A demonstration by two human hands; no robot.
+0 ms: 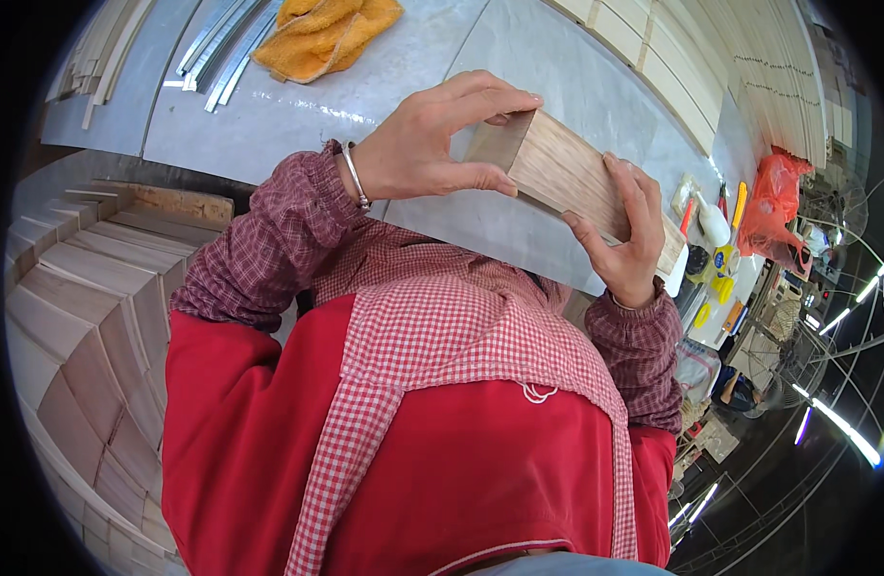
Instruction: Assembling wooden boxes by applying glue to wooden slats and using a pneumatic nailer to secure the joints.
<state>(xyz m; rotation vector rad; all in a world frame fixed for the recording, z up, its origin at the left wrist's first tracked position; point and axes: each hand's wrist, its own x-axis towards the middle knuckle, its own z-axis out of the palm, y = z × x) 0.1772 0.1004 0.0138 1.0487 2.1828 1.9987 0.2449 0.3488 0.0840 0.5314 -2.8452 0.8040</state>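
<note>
A long wooden box-like piece [567,173] with pale brown grain is held up at a slant over the grey worktable [269,134]. My left hand [442,139] grips its left end, thumb on the near edge and fingers at the far edge. Toward its right end, my right hand [626,235] holds it between the thumb and the fingers. Whether the piece is hollow or solid cannot be made out.
An orange cloth [327,38] and metal strips [229,58] lie at the far left. Wooden pieces [87,317] are stacked at left, and pale boards [682,72] at far right. A white bottle [713,223], yellow-handled tools [722,274] and a red plastic bag [773,206] are on the right.
</note>
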